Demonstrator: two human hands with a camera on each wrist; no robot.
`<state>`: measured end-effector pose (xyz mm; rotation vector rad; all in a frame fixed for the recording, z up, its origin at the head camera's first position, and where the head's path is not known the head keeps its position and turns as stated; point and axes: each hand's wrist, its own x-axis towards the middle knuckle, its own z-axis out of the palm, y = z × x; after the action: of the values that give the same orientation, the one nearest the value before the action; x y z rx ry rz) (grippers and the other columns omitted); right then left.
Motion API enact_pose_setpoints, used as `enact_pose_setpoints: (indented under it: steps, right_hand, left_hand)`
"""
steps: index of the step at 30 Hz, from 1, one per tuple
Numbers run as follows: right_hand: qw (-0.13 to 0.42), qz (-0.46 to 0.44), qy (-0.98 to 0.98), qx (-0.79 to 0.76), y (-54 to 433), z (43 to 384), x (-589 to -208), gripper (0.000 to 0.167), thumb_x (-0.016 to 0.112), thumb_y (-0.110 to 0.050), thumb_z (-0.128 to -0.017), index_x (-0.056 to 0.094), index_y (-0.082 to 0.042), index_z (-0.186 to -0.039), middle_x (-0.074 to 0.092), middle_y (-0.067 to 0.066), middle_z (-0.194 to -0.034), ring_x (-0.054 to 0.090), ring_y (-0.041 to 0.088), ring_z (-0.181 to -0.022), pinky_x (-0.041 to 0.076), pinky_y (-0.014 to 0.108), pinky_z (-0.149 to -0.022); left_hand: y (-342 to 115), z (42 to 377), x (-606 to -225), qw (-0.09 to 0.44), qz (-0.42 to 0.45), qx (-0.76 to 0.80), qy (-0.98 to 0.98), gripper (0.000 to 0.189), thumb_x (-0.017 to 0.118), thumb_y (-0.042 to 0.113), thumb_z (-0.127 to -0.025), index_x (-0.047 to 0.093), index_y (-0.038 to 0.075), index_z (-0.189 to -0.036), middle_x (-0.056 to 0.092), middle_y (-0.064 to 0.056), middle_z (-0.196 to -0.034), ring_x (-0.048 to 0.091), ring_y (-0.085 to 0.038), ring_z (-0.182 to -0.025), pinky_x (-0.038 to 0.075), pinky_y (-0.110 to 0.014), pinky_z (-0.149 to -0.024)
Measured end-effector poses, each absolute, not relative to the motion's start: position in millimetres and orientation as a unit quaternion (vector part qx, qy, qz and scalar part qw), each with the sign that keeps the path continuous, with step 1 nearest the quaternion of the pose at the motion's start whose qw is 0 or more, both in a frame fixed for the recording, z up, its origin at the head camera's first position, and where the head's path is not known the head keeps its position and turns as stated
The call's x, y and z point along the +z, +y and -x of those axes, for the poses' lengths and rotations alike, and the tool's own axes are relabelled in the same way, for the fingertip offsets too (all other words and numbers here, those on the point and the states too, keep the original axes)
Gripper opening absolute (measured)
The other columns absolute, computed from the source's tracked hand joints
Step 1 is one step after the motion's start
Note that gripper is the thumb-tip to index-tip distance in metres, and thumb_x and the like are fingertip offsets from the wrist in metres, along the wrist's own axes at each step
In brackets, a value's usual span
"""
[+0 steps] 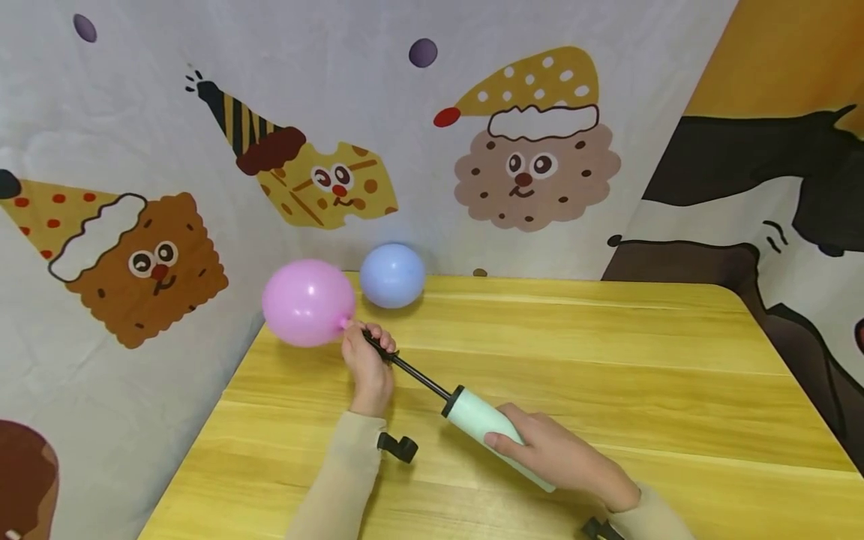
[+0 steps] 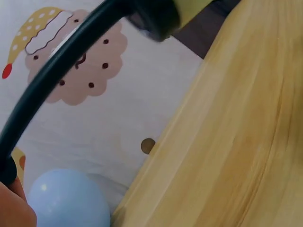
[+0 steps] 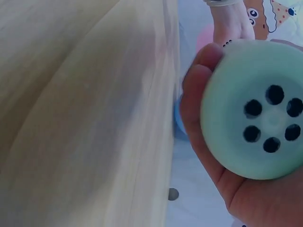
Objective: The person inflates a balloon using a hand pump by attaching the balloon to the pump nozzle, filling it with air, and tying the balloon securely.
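Note:
A hand balloon pump slants across the table, its mint-green barrel (image 1: 472, 420) at the lower right and its black rod (image 1: 420, 376) drawn out toward the upper left. My right hand (image 1: 556, 450) grips the barrel; the right wrist view shows its holed round end (image 3: 272, 116) in the palm. My left hand (image 1: 367, 371) holds the black end of the pump together with the neck of an inflated pink balloon (image 1: 307, 302). The fingers partly hide that joint. In the left wrist view, the rod (image 2: 52, 75) runs out from the left hand (image 2: 14, 208).
A smaller light blue balloon (image 1: 393, 276) sits at the table's back edge, just right of the pink one. Behind the wooden table (image 1: 607, 360) hangs a cartoon-printed cloth (image 1: 418, 150). A black bracket (image 1: 400, 448) sticks out from the left wrist.

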<state>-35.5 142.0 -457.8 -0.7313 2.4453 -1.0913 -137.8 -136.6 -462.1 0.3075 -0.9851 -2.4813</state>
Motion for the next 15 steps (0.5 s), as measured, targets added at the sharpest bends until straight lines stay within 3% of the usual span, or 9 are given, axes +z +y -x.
enact_pose_setpoints:
  steps: [15]
  right_hand:
    - [0.157,0.259,0.870,-0.390,107,53,-463,0.050,0.050,-0.048,-0.108,0.054,-0.001,-0.126,0.060,-0.002,-0.082,0.058,0.008,-0.064,0.051,0.028,-0.054]
  left_hand:
    - [-92,118,-472,0.179,-0.103,-0.893,-0.399,0.038,0.028,0.029,-0.116,0.044,0.012,-0.085,0.048,0.002,-0.067,0.044,-0.007,-0.049,0.040,-0.019,-0.045]
